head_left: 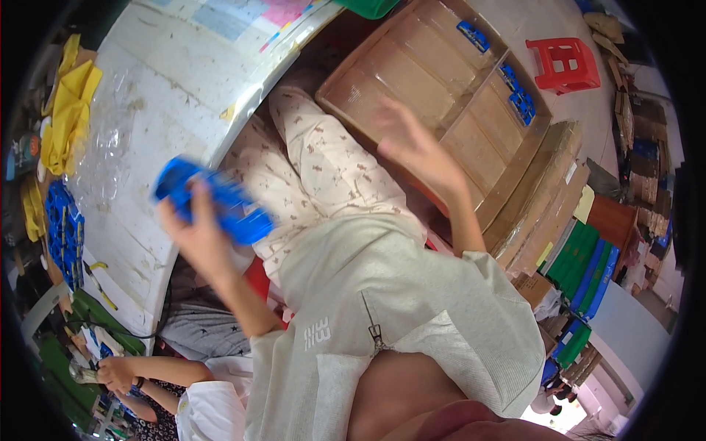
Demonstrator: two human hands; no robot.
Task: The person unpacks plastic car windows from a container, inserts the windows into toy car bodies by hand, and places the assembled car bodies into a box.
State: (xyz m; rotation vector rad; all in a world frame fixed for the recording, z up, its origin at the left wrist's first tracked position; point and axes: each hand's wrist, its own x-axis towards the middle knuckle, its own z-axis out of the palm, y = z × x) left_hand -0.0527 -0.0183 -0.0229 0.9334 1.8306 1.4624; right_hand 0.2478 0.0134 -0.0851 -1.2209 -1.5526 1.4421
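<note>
My left hand [200, 234] is wrapped round a long blue plastic piece [234, 209], holding it over the near edge of the white table [140, 242]. Motion blurs the piece, so its exact kind is unclear; one end looks hollow. My right hand [421, 147] is over the near side of a brown cardboard box [382, 88], its fingers stretched out and somewhat blurred, with nothing seen in them. Inside the divided box lie a few blue pieces: one blue piece [473, 36] in the far compartment and several blue pieces [519, 95] in the right one.
Stacked blue parts [65, 231] and yellow cloth or bags [70, 110] are at the table's left, beside clear plastic film [110, 154]. A red stool [563, 65] stands beyond the box. Flattened cardboard [544, 191] leans at its right. A co-worker's hands [114, 373] are at lower left.
</note>
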